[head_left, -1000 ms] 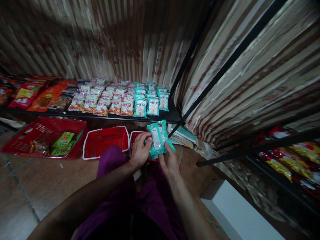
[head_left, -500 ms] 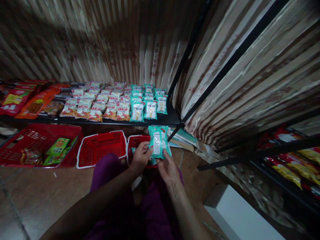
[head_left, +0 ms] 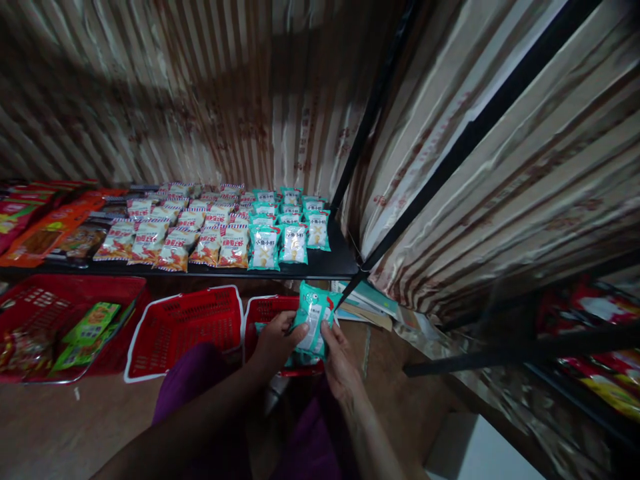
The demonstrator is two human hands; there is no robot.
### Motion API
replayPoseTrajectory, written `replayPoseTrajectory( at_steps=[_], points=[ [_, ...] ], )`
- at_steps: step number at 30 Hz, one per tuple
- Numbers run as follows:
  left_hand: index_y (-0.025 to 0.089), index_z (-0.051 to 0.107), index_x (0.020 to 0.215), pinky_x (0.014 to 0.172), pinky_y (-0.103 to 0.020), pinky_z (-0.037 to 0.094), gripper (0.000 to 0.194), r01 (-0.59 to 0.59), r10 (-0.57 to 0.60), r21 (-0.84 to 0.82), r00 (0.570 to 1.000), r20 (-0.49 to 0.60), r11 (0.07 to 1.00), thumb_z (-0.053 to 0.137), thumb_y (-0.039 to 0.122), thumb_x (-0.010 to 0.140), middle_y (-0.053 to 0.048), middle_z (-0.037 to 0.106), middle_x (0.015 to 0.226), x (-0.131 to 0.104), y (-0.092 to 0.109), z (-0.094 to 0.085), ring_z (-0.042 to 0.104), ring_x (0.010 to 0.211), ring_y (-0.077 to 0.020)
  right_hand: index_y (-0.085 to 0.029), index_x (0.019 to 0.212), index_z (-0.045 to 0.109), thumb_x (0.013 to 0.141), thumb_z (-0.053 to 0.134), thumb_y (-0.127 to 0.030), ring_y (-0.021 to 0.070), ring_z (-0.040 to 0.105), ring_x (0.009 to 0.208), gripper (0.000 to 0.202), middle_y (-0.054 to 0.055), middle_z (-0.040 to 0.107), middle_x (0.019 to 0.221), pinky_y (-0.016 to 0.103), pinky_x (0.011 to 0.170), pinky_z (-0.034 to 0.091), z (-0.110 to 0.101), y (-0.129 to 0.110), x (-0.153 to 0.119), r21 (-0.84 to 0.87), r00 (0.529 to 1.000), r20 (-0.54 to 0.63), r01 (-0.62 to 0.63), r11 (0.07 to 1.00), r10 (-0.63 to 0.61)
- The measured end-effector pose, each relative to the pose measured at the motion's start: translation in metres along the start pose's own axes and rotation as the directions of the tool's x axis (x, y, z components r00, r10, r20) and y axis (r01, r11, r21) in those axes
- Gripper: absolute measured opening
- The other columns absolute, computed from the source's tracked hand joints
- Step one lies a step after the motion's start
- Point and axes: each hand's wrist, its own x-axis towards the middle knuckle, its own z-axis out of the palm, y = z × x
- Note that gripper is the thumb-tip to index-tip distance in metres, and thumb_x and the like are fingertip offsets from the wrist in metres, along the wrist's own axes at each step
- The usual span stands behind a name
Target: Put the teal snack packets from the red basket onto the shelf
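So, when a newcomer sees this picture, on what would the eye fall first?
Probably on the teal packet in the lower middle, held between the left hand and the right hand. Then perhaps on the similar upright packs at the right end of the black shelf, and the bright red baskets below it.

We see glossy, creased plastic film on the teal pillow-shaped packet (head_left: 314,321) and perforated plastic on the white-edged red rectangular basket (head_left: 187,330). The long black shelf (head_left: 344,257) looks like smooth metal. The striped beige-and-brown curtain (head_left: 220,107) looks rumpled; cloth or plastic, we cannot tell. Our purple trousers (head_left: 187,380) look like matt cloth.
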Motion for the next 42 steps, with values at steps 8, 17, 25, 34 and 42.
replayPoseTrajectory(
  at_steps=[8, 17, 25, 34, 42],
  points=[
    [0.017, 0.060, 0.088, 0.068, -0.029, 0.047, 0.030, 0.068, -0.068, -0.055, 0.998, -0.011, 0.996, 0.066, 0.040, 0.068, -0.006, 0.068, 0.084, 0.025, 0.001, 0.020, 0.061, 0.077, -0.0189, -0.023, 0.101, 0.068, 0.065, 0.078, -0.041, 0.0225, 0.070, 0.078, 0.042, 0.002, 0.074, 0.086, 0.032, 0.067, 0.055, -0.008, -0.009, 0.011, -0.039, 1.000, -0.012, 0.012, 0.999, -0.012],
    [0.018, 0.056, 0.076, 0.062, -0.025, 0.043, 0.031, -0.044, 0.036, -0.086, 0.995, -0.091, 0.995, 0.050, 0.048, 0.079, 0.000, 0.058, 0.070, 0.042, 0.012, 0.033, 0.054, 0.066, -0.0136, -0.023, 0.114, 0.064, 0.066, 0.076, -0.044, 0.0227, 0.069, 0.080, 0.054, 0.004, 0.074, 0.096, 0.031, 0.067, 0.054, -0.016, -0.021, 0.036, -0.095, 0.997, -0.039, 0.062, 0.994, -0.066],
    [0.017, 0.056, 0.092, 0.064, -0.026, 0.047, 0.029, -0.013, 0.009, -0.121, 0.999, -0.034, 0.993, 0.057, 0.041, 0.076, -0.002, 0.065, 0.079, 0.063, 0.012, 0.043, 0.059, 0.069, -0.0150, -0.021, 0.115, 0.064, 0.066, 0.075, -0.049, 0.0232, 0.069, 0.079, 0.058, 0.004, 0.074, 0.093, 0.030, 0.065, 0.053, -0.014, -0.026, 0.053, -0.169, 0.995, -0.061, 0.063, 0.984, -0.074],
    [0.018, 0.059, 0.090, 0.068, -0.025, 0.045, 0.020, -0.119, 0.126, 0.052, 0.977, -0.173, 0.992, 0.050, 0.034, 0.082, -0.002, 0.065, 0.083, 0.089, 0.016, 0.056, 0.059, 0.076, -0.0149, -0.026, 0.126, 0.055, 0.070, 0.072, -0.047, 0.0221, 0.066, 0.093, 0.062, 0.005, 0.069, 0.112, 0.030, 0.075, 0.053, -0.023, -0.022, 0.074, -0.191, 0.988, -0.066, 0.126, 0.974, -0.141],
    [0.019, 0.064, 0.099, 0.072, -0.025, 0.049, 0.028, -0.163, 0.179, 0.081, 0.950, -0.255, 0.983, 0.049, 0.038, 0.085, -0.003, 0.069, 0.089, 0.121, 0.020, 0.074, 0.062, 0.084, -0.0164, -0.025, 0.128, 0.054, 0.068, 0.072, -0.046, 0.0237, 0.064, 0.100, 0.066, 0.006, 0.068, 0.114, 0.034, 0.081, 0.052, -0.026, -0.031, 0.098, -0.192, 0.966, -0.121, 0.201, 0.961, -0.227]
  ],
)
